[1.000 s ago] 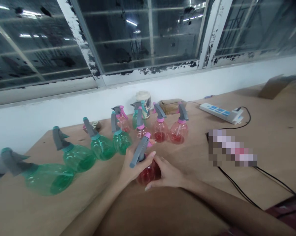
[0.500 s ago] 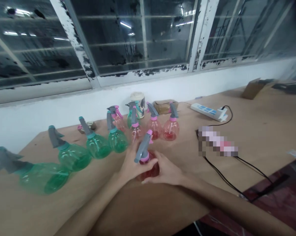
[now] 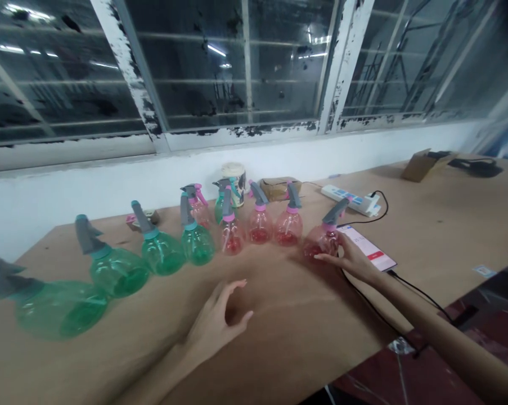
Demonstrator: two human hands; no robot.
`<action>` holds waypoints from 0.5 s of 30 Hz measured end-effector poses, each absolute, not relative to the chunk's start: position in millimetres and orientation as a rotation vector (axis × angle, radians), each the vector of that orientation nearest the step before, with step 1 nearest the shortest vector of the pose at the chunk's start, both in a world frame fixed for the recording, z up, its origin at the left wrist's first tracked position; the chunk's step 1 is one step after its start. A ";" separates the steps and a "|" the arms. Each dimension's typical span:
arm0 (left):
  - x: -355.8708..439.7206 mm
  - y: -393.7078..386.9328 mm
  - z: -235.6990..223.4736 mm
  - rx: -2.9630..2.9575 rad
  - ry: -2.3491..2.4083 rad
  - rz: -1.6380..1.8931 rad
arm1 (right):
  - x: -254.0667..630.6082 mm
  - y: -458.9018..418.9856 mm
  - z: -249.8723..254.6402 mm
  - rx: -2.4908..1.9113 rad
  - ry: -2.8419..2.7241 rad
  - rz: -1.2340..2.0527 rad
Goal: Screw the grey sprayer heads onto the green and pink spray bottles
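My right hand (image 3: 350, 259) grips the body of a pink spray bottle (image 3: 319, 242) with a grey trigger head, at the right end of the row. Its fingers are partly hidden behind the bottle. My left hand (image 3: 220, 315) holds nothing, thumb and fingers apart, over the table in front of the row. Nearest to it stand a green spray bottle (image 3: 198, 246) and a pink spray bottle (image 3: 232, 235). Two more pink bottles, one of them this spray bottle (image 3: 288, 226), stand left of the held one. Several green spray bottles (image 3: 118, 273) reach toward the left, red or green liquid inside.
Behind the row are a patterned cup (image 3: 238, 185) and a brown paper packet (image 3: 281, 189). A white power strip (image 3: 350, 201), a phone (image 3: 374, 250) and black cables lie at right. Farther back is a cardboard box (image 3: 422, 165). The table edge (image 3: 363, 360) runs along the lower right.
Both hands were around the pink spray bottle in front of me. The right hand has carried it right, to the row's end, and the left hand has let go. The view has shifted slightly.
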State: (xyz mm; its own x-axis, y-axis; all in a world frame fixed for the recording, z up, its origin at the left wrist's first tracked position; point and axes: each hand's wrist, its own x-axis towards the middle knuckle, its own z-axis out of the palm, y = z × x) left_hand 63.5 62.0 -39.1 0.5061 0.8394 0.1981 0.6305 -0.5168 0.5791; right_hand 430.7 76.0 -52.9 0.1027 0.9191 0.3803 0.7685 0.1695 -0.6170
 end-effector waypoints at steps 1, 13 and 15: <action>61.2 60.0 -39.3 2.322 1.232 0.642 | 435.0 82.3 -54.6 -1.619 -1.697 0.259; -24.2 25.9 -43.8 2.096 1.660 0.618 | 457.3 122.7 -65.0 -1.471 -1.458 0.465; -43.5 21.7 -42.2 2.067 1.699 0.685 | 454.6 123.3 -64.1 -1.446 -1.401 0.450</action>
